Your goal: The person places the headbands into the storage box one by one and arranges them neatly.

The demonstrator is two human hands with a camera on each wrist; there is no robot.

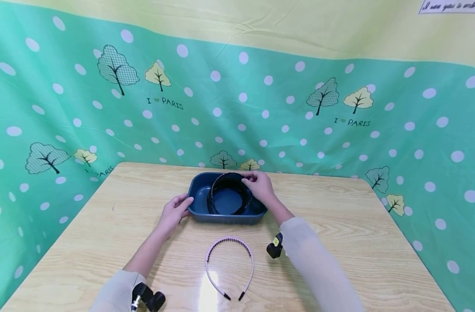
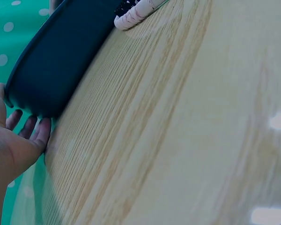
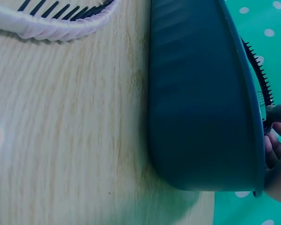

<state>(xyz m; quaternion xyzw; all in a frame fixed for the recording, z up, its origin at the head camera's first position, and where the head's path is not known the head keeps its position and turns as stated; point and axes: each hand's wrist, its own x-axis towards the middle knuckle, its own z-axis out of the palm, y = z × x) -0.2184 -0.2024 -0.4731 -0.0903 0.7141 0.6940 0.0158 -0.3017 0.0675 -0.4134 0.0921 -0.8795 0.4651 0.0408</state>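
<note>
A dark blue plastic basin (image 1: 226, 219) sits on the table, with black toothed headbands (image 1: 211, 203) standing in it. My left hand (image 1: 176, 210) holds the basin's left end; in the left wrist view its thumb lies at the rim and its fingers (image 2: 43, 131) under the wall. Over the right side of the basin, my right hand (image 1: 259, 185) pinches a black headband (image 3: 260, 70) between thumb and fingers. Part of that band is hidden behind the basin wall in the right wrist view. Nearer to me lies a pale pink headband (image 1: 206, 260) with dark teeth and black tips.
The light wood table (image 1: 331, 242) spreads out on both sides of the basin. Along its back edge hangs a green polka-dot cloth (image 1: 229, 95) with printed trees. Each forearm wears a small black camera (image 1: 275, 246).
</note>
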